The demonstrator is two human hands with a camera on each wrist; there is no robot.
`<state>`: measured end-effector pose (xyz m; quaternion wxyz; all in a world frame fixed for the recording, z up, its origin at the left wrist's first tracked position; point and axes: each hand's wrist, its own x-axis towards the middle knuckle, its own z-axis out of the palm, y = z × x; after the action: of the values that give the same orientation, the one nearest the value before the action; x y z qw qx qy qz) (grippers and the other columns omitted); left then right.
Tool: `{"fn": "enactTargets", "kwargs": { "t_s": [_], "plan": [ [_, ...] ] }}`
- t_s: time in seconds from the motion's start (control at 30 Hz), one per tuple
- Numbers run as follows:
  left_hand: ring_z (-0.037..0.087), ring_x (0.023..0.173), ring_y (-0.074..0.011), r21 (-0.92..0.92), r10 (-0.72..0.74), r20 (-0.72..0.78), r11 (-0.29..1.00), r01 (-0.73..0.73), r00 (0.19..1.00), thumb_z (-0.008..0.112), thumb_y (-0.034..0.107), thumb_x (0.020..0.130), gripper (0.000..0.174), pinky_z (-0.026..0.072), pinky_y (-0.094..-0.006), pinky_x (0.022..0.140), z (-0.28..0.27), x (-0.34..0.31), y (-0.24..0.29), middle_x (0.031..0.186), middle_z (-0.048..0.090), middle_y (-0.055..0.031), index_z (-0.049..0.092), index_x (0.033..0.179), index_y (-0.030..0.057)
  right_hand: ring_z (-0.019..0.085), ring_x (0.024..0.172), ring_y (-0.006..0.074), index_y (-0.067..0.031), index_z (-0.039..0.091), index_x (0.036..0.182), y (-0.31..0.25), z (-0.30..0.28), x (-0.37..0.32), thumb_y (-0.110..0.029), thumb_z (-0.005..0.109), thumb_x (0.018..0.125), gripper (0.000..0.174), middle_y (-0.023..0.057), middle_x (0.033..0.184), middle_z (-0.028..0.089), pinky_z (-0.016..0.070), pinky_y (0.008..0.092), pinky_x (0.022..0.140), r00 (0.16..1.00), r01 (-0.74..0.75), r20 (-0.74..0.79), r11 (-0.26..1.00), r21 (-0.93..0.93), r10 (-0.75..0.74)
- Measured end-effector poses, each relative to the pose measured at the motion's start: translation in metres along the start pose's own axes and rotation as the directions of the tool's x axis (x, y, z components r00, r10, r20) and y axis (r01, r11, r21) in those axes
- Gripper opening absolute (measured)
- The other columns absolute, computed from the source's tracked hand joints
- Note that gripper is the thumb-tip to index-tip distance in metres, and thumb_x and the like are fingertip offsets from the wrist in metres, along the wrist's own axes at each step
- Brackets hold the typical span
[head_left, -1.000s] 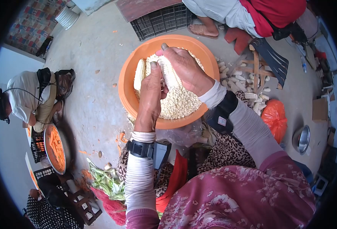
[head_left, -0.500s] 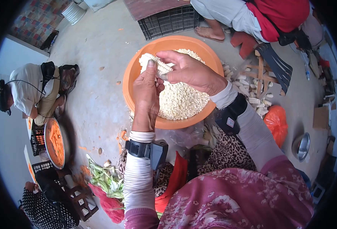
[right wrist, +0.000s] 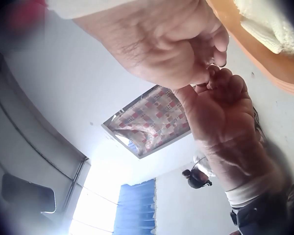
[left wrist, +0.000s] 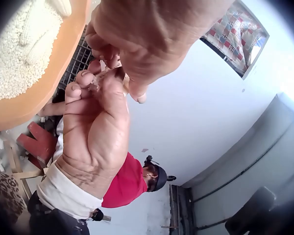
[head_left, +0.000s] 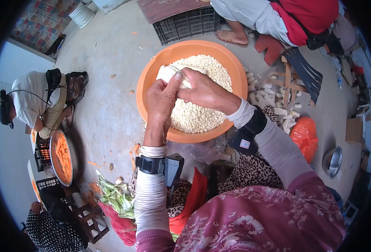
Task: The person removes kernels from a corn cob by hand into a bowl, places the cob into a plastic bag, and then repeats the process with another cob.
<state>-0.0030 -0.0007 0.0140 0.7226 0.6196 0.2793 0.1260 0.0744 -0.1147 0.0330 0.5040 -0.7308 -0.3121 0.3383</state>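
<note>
Both hands meet above an orange basin (head_left: 151,63) of loose pale corn kernels (head_left: 200,113). My left hand (head_left: 160,103) and right hand (head_left: 208,90) grip a corn cob between them, mostly covered by the fingers; a bit of the cob (left wrist: 106,81) shows in the left wrist view. Pale corn (head_left: 164,73) is visible just beyond the fingertips. The right wrist view has the right hand (right wrist: 161,46) above and the left hand (right wrist: 225,122) below, fingers curled and touching. An ear of corn (right wrist: 259,35) lies in the basin there.
Stripped cobs (head_left: 263,96) litter the floor right of the basin, near a wooden stool (head_left: 287,80) and an orange bag (head_left: 304,136). A black crate (head_left: 187,26) stands beyond. At left, a person (head_left: 36,98) sits by a bowl of orange strips (head_left: 63,157).
Since the half-second-old frame, the right fingers have closed in over the cob toward the left thumb, covering more of it. The basin appears slightly farther right than a second ago.
</note>
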Motion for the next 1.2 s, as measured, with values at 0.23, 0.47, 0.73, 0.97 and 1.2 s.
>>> {"fn": "enactTargets", "kwargs": {
  "t_s": [0.23,0.47,0.73,0.97,1.2],
  "plan": [
    [0.036,0.048,-0.002,0.003,0.037,0.121,0.999,-0.038,0.992,0.063,0.034,0.086,0.03,0.0267,-0.0179,0.043,-0.004,0.001,-0.003,0.061,0.05,0.0047,0.059,0.085,0.0041,0.059,0.087,0.0201,0.0069,0.048,0.105,0.02,0.0,0.007,-0.01,0.058,0.081,0.031,0.0155,0.09,0.059,0.0473,0.031,0.074,0.989,0.148,-0.001,0.987,0.064,-0.148],
    [0.039,0.052,-0.0032,0.003,0.045,0.214,0.999,-0.047,0.976,0.06,0.03,0.089,0.026,0.0288,-0.0186,0.046,-0.014,0.003,-0.008,0.063,0.049,0.0032,0.057,0.082,0.0046,0.051,0.071,0.0071,0.0025,0.049,0.108,0.022,-0.003,0.006,-0.013,0.058,0.084,0.03,0.0034,0.084,0.054,0.0422,0.022,0.056,0.994,0.024,0.1,0.967,0.254,-0.051],
    [0.043,0.056,-0.0044,-0.181,0.004,0.244,0.983,0.041,0.97,0.054,0.034,0.091,0.029,0.0314,-0.0174,0.048,-0.013,0.006,-0.003,0.067,0.053,0.0016,0.057,0.082,0.0066,0.054,0.072,0.0088,0.0009,0.053,0.105,0.012,-0.003,0.005,-0.011,0.057,0.084,0.025,0.0043,0.085,0.057,0.0434,0.0236,0.059,0.998,-0.002,0.059,0.936,0.351,-0.02],
    [0.04,0.045,-0.0047,-0.248,-0.135,0.076,0.957,0.15,0.988,0.058,0.044,0.087,0.037,0.0275,-0.0175,0.04,-0.008,0.01,-0.001,0.06,0.05,0.0015,0.056,0.077,0.0088,0.056,0.073,0.009,0.0021,0.055,0.102,0.028,0.004,0.014,-0.013,0.06,0.081,0.027,0.0063,0.085,0.06,0.0448,0.0244,0.06,0.996,0.086,-0.003,0.992,0.093,-0.086],
    [0.037,0.042,-0.0052,-0.192,-0.002,0.132,0.981,0.028,0.991,0.06,0.034,0.088,0.034,0.0252,-0.0185,0.037,-0.012,0.015,-0.009,0.055,0.048,0.001,0.055,0.067,0.0079,0.052,0.068,0.0066,0.0011,0.053,0.106,0.017,-0.006,0.007,-0.012,0.058,0.083,0.027,0.0009,0.08,0.057,0.0414,0.0218,0.054,0.987,-0.043,0.162,0.911,0.41,-0.026]
  ]
}}
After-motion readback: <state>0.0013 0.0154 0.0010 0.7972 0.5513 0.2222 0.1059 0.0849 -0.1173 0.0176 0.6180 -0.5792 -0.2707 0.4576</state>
